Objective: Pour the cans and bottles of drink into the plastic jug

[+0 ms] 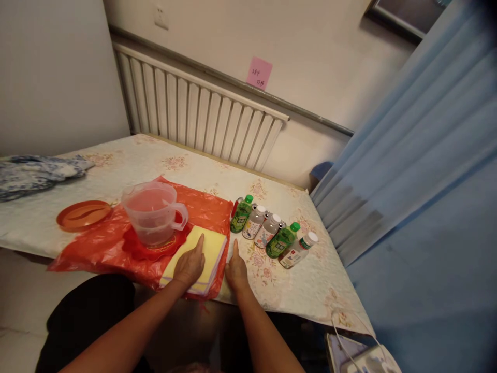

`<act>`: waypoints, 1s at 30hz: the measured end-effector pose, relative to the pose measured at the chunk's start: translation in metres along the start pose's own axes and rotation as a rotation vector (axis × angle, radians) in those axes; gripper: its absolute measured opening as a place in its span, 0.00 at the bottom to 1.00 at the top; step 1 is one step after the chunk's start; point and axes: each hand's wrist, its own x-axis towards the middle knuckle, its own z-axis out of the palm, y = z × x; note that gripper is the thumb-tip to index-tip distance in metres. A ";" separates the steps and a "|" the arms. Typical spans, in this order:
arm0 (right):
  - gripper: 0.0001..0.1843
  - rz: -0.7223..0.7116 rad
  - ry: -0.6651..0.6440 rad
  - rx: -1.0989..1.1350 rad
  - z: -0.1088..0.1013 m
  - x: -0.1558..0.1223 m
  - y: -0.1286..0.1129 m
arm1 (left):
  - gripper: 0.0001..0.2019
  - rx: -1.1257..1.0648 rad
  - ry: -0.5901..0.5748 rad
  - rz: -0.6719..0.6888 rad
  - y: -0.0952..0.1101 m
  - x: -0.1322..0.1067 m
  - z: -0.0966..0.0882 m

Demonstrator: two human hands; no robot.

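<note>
My left hand [190, 266] rests over a stack of folded yellow cloths [213, 242]. Its index finger points forward and the other fingers are curled, with nothing held. Just right of the stack, my right hand [236, 273] also points its index finger forward, its other fingers bent and no object in it. To the left, a clear plastic measuring jug [149, 215] with a handle stands in a red scalloped dish [135, 251]. Cloths and dish lie on a red plastic sheet [196, 201]. Beyond my right hand stand green bottles [241, 215] and white-capped bottles [268, 232].
An orange-brown plate [83, 215] lies left of the sheet. Blue-white patterned fabric [39, 173] is bunched at the far left of the flowered tablecloth [174, 161]. A radiator [198, 114] runs behind; a blue curtain [407, 181] hangs on the right. Cables trail at lower right.
</note>
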 end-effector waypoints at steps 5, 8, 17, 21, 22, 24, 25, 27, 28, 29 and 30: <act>0.48 -0.004 -0.005 0.008 -0.003 -0.001 -0.001 | 0.32 0.016 0.002 -0.009 0.000 0.001 0.002; 0.48 -0.006 -0.003 0.012 -0.002 -0.001 0.000 | 0.31 0.023 0.004 -0.007 0.000 0.001 0.002; 0.47 -0.004 -0.010 0.005 -0.005 -0.001 -0.001 | 0.31 0.048 -0.005 -0.020 0.003 0.000 -0.003; 0.48 -0.012 -0.004 0.064 -0.003 0.000 0.001 | 0.31 0.051 -0.017 -0.041 0.005 -0.001 -0.005; 0.48 -0.014 -0.002 0.105 -0.003 0.000 0.002 | 0.31 0.047 -0.017 -0.038 0.006 -0.001 -0.006; 0.48 -0.033 0.019 0.228 -0.004 -0.001 0.006 | 0.30 0.037 -0.010 -0.024 0.006 -0.001 -0.006; 0.47 -0.044 0.046 0.300 -0.006 -0.003 0.009 | 0.30 0.034 -0.006 -0.020 0.006 0.000 -0.006; 0.42 -0.032 0.146 0.413 -0.012 -0.008 0.022 | 0.28 0.033 -0.003 -0.014 0.005 0.000 -0.005; 0.38 -0.004 0.223 0.445 -0.017 -0.011 0.031 | 0.28 0.036 -0.005 -0.014 0.005 0.001 -0.005; 0.34 0.043 0.325 0.457 -0.022 -0.015 0.043 | 0.28 0.038 -0.008 -0.014 0.004 0.001 -0.005; 0.31 0.099 0.433 0.455 -0.030 -0.019 0.056 | 0.27 0.037 -0.009 -0.013 0.003 0.002 -0.004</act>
